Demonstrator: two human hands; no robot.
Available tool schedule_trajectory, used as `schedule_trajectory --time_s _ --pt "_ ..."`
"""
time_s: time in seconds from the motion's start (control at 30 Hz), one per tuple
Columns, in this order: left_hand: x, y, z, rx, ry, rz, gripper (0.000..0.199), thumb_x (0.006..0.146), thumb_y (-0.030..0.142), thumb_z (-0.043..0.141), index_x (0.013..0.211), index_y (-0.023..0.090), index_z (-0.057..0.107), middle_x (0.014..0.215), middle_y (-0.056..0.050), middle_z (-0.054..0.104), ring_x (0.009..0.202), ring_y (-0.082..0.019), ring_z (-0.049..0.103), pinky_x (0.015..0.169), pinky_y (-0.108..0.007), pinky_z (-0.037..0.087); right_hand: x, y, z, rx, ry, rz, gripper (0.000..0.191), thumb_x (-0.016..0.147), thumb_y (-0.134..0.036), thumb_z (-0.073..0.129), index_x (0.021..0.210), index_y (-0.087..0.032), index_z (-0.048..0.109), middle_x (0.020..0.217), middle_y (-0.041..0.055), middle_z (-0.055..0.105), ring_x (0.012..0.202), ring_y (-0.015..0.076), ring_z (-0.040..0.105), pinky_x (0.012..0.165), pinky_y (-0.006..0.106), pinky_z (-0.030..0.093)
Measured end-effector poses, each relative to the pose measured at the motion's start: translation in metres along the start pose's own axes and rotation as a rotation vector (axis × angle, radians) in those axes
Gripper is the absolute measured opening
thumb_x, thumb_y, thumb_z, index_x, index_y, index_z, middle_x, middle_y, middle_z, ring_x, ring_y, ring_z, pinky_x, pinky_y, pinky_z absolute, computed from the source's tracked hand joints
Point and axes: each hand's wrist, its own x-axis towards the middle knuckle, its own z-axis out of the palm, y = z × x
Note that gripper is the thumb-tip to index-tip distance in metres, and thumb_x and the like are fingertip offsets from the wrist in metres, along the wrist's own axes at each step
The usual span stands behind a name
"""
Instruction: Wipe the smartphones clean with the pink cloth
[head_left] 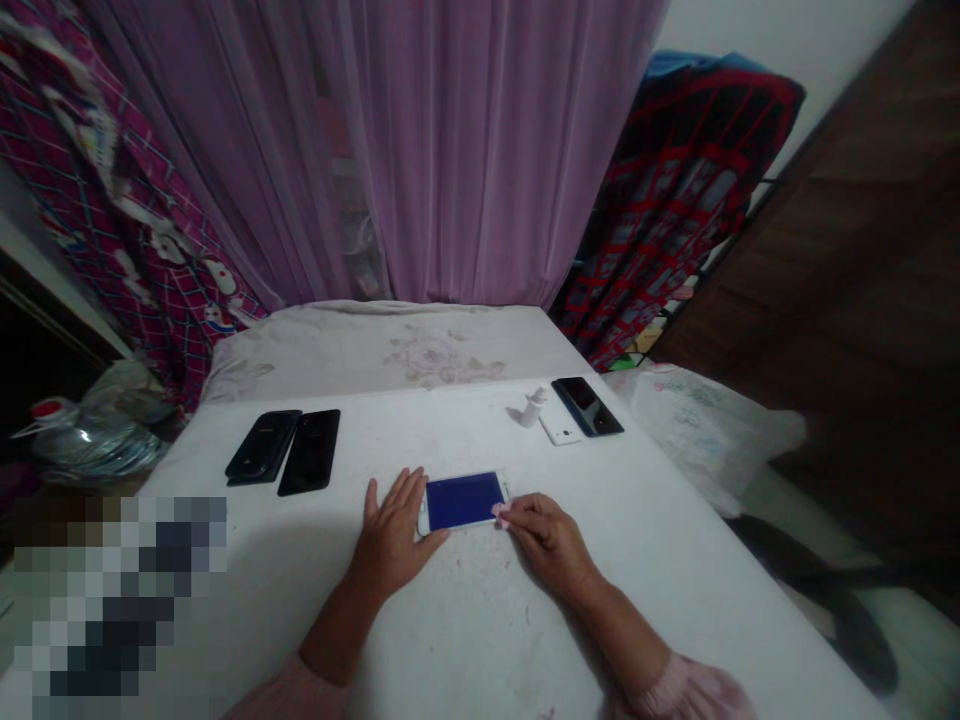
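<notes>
Left hand, open, steadies a white smartphone; right fingers pinch a small pink cloth at its edge.

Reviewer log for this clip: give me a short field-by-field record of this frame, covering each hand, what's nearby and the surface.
left hand: flat, against the left end of a white-framed smartphone
right hand: fingertips on a small pink scrap, possibly cloth, at the phone's right end
phone screen: blue
nearby: two black phones, white phone, dark phone, small white bottle
surface: white table
</notes>
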Motion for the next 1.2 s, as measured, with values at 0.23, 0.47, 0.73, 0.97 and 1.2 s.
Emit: schedule_trajectory --time_s 0.23,0.47,0.73,0.97,1.2 --pt "0.001 -0.002 -0.001 -0.015 -0.023 0.01 0.067 0.088 0.052 0.052 0.144 0.017 0.037 0.144 -0.015 0.046 0.135 -0.033 0.04 0.113 -0.061 0.017 0.049 0.025 0.014 -0.098 0.004 0.057 0.02 0.087 -0.017 0.057 0.092 -0.026 0.074 0.083 0.0041 0.067 0.079 0.0163 0.064 0.071 0.029 0.052" --pt "0.001 0.004 -0.002 0.002 -0.016 -0.044 0.069 0.086 0.054 0.054 0.142 0.015 0.04 0.144 -0.017 0.046 0.136 -0.035 0.038 0.112 -0.061 0.017 0.022 0.014 0.002 -0.007 -0.008 -0.021 0.021 0.091 -0.02 0.054 0.099 -0.028 0.072 0.089 0.0044 0.068 0.084 0.0154 0.065 0.076 0.029 0.054" --pt "0.005 -0.018 -0.007 -0.041 -0.213 0.052 0.069 0.088 0.049 0.052 0.147 0.019 0.032 0.15 -0.012 0.039 0.14 -0.03 0.032 0.114 -0.054 0.018 0.011 0.015 -0.02 -0.027 -0.063 -0.081 0.019 0.091 -0.022 0.056 0.096 -0.03 0.073 0.086 0.0038 0.069 0.085 0.0155 0.066 0.074 0.029 0.054" --pt "0.008 -0.027 -0.014 -0.076 -0.302 0.074 0.071 0.089 0.052 0.05 0.149 0.021 0.027 0.152 -0.01 0.034 0.142 -0.028 0.027 0.115 -0.051 0.018 0.029 -0.015 0.009 -0.082 -0.109 -0.19 0.017 0.091 -0.024 0.059 0.087 -0.025 0.075 0.081 0.005 0.068 0.079 0.0144 0.064 0.069 0.026 0.051" --pt "0.011 -0.027 -0.014 -0.115 -0.314 0.049 0.075 0.086 0.062 0.052 0.148 0.024 0.03 0.151 -0.01 0.036 0.142 -0.029 0.027 0.115 -0.051 0.018 0.035 -0.042 0.055 -0.099 -0.088 -0.241 0.015 0.088 -0.018 0.06 0.089 -0.023 0.074 0.083 0.0063 0.068 0.079 0.0164 0.062 0.07 0.029 0.05"
